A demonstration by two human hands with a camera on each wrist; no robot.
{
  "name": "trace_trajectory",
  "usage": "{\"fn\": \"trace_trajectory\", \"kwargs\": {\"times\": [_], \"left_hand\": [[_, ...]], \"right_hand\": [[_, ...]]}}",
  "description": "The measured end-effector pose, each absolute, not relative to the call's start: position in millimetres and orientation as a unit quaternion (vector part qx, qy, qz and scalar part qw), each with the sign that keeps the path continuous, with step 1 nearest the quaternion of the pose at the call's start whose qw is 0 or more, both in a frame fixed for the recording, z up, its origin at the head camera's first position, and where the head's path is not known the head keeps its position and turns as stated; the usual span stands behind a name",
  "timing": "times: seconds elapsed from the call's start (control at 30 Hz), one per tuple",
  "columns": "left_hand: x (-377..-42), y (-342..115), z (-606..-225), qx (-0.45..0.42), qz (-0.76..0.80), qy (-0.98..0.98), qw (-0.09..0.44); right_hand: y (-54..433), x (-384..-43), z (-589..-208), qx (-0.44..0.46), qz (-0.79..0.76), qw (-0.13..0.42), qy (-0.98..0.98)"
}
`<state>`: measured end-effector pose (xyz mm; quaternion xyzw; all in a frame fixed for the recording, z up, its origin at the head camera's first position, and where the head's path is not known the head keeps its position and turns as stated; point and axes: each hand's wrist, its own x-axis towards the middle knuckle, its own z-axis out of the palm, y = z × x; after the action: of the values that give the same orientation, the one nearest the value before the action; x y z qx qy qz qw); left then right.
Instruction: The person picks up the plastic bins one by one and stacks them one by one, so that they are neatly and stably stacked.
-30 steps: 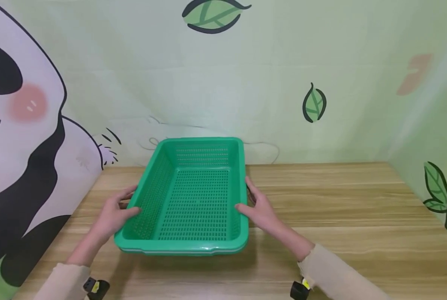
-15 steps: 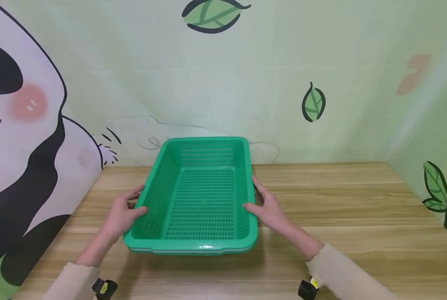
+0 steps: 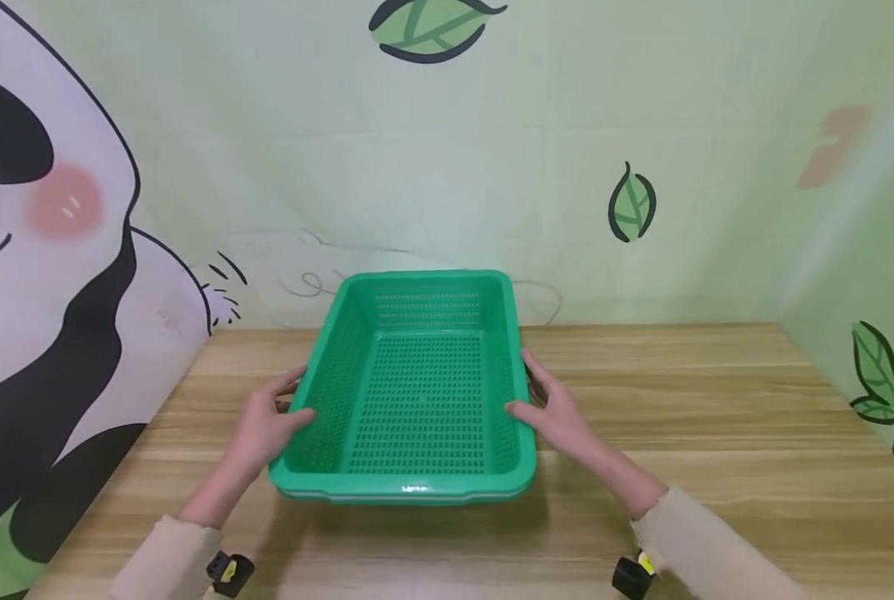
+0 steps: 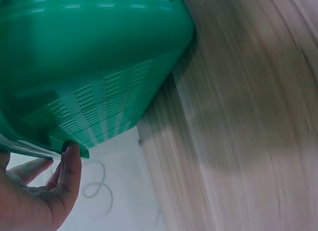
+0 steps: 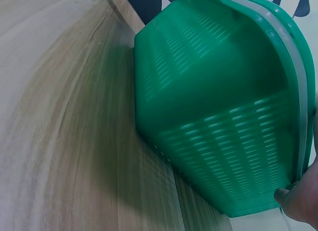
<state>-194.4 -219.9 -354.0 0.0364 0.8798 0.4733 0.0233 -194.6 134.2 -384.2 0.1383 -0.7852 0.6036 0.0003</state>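
Observation:
A green, perforated plastic basket (image 3: 415, 485) is held between both hands, its inside bare. Along its edge a pale band runs between two green rims, plain to see on the basket (image 5: 218, 92) in the right wrist view. My left hand (image 3: 265, 421) grips the left rim, thumb over the top and fingers outside under the lip. On the opposite rim my right hand (image 3: 555, 415) holds on likewise, thumb inside. Seen from the left wrist, the basket's wall (image 4: 99, 67) stands close over the wood, and the left hand (image 4: 44, 191) has its fingertips beneath the rim.
A wood-grain table (image 3: 679, 400) spreads beneath and to both sides of the basket, which casts a shadow on it. Behind hangs a pale green cloth (image 3: 536, 92) printed with leaves and a panda (image 3: 57, 275) at the left.
Both hands have carried the basket steadily to the right across the table. Their hold on the rims looks the same throughout. The head view has shifted slightly.

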Motion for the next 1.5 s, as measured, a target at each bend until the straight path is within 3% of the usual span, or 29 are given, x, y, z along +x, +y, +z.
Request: {"fn": "trace_trajectory", "kwargs": {"times": [1.5], "left_hand": [[-196.6,-175.6,-358.2,0.019,0.493,0.87,-0.007]], "right_hand": [[174.2,-189.1,-382.7,0.123,0.613,-0.006,-0.781]]}}
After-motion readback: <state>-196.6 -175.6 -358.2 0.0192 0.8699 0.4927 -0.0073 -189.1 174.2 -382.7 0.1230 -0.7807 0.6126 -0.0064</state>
